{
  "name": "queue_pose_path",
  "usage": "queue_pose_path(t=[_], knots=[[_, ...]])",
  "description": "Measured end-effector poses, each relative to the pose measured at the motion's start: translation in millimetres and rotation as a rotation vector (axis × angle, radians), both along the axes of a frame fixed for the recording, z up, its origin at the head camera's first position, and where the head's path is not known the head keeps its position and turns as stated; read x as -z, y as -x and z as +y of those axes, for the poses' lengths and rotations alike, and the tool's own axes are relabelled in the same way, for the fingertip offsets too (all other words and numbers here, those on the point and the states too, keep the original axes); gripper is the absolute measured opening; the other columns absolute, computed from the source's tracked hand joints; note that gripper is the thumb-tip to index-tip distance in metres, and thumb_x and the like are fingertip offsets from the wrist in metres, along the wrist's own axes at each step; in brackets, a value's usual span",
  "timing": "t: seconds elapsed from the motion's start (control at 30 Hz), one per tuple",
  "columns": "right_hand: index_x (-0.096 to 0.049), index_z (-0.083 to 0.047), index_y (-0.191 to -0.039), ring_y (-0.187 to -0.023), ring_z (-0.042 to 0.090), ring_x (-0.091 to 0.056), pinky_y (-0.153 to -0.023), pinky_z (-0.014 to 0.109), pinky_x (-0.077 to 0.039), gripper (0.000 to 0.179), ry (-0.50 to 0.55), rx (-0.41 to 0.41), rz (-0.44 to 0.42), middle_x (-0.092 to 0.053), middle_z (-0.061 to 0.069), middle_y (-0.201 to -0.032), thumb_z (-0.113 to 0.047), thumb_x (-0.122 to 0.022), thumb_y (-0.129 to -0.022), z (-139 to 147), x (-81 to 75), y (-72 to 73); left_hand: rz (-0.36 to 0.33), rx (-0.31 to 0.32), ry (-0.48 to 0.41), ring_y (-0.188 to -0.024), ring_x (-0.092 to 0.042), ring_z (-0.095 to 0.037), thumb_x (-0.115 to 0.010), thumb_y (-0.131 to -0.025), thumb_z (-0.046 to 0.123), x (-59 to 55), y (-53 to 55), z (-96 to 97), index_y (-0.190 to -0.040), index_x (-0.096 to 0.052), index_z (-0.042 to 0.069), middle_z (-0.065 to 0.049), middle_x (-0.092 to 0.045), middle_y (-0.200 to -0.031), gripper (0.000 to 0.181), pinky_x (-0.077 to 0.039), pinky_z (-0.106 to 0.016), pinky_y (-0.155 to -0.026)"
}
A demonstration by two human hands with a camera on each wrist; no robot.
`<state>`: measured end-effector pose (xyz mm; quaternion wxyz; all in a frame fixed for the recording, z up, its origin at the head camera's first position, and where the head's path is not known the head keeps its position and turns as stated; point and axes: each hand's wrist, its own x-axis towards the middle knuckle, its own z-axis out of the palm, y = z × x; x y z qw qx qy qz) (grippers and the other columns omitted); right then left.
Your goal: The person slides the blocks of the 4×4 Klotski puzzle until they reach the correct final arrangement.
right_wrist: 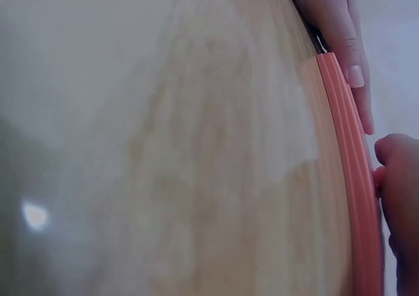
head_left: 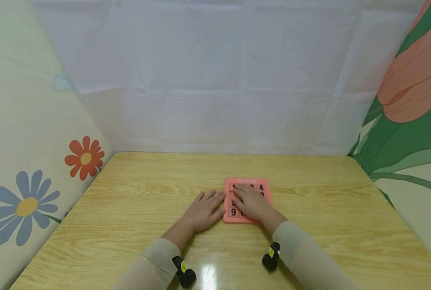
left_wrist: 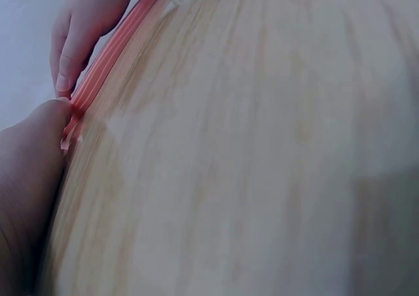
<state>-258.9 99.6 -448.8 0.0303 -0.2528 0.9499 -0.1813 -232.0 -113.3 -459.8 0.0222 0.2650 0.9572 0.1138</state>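
Observation:
A pink number slide puzzle point(head_left: 233, 212) lies flat on the wooden table, its white tiles printed with black numerals. My right hand point(head_left: 253, 203) rests over its middle, fingers extended across the tiles and hiding several of them. The numerals 1, 3, 4 and 9 still show. Beside the puzzle's left edge, my left hand point(head_left: 204, 211) lies palm down, fingers extended, with fingertips right at the frame. In the left wrist view, the left thumb point(left_wrist: 39, 132) meets the ridged pink side point(left_wrist: 108, 60). The right wrist view shows the right hand point(right_wrist: 402, 204) above that ridged side point(right_wrist: 353, 165).
The wood-grained table point(head_left: 146, 177) extends around the puzzle, backed by a white cloth point(head_left: 201, 80). Flower-printed cloths stand at the left point(head_left: 19, 121) and right point(head_left: 418, 141). Each sleeved wrist carries a small black camera point(head_left: 184, 272).

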Motion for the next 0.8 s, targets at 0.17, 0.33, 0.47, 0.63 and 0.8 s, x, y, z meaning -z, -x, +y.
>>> queue_pose_path(t=[0.17,0.33,0.47,0.63,0.8], knots=[[-0.044,-0.008,-0.148,-0.147,0.03,-0.032,-0.122,0.046,-0.027,0.052,0.008,0.003,-0.01,-0.039,0.01,-0.156,-0.037,-0.042,-0.105,1,0.5,-2.9,0.007,-0.002,0.008,-0.151,-0.023,-0.026,-0.035,-0.104,0.046,1.7,1.0,0.0,-0.155,-0.03,0.015,0.0,-0.031,-0.161,0.06,-0.012,-0.052,-0.125],[-0.044,-0.01,-0.148,-0.148,0.028,-0.032,-0.122,0.045,-0.026,0.051,0.019,0.006,-0.003,-0.037,0.008,-0.158,-0.037,-0.042,-0.105,4,0.5,-9.9,0.003,-0.01,0.005,-0.152,-0.023,-0.026,-0.035,-0.104,0.046,2.0,1.4,0.2,-0.155,-0.03,0.015,0.0,-0.031,-0.161,0.06,-0.011,-0.052,-0.125],[-0.044,-0.011,-0.148,-0.147,0.027,-0.033,-0.122,0.045,-0.027,0.051,0.029,-0.006,0.003,-0.037,0.007,-0.158,-0.037,-0.042,-0.104,6,0.6,-18.6,0.002,-0.011,0.004,-0.151,-0.023,-0.026,-0.035,-0.104,0.047,1.3,0.9,0.1,-0.155,-0.03,0.015,0.0,-0.031,-0.161,0.06,-0.012,-0.052,-0.125],[-0.046,-0.008,-0.146,-0.147,0.028,-0.034,-0.121,0.045,-0.028,0.051,0.047,-0.037,0.028,-0.04,0.009,-0.156,-0.035,-0.044,-0.103,10,3.7,-29.4,0.001,-0.004,-0.011,-0.151,-0.023,-0.027,-0.036,-0.104,0.045,0.3,0.1,-0.3,-0.155,-0.031,0.014,-0.001,-0.032,-0.16,0.06,-0.012,-0.052,-0.125],[-0.048,-0.008,-0.145,-0.145,0.029,-0.036,-0.121,0.046,-0.029,0.05,0.046,-0.065,0.069,-0.042,0.01,-0.155,-0.035,-0.045,-0.103,13,6.9,-36.0,0.001,-0.004,-0.005,-0.151,-0.023,-0.026,-0.035,-0.104,0.046,1.1,0.6,-0.5,-0.155,-0.03,0.015,0.0,-0.032,-0.161,0.06,-0.012,-0.052,-0.125]])
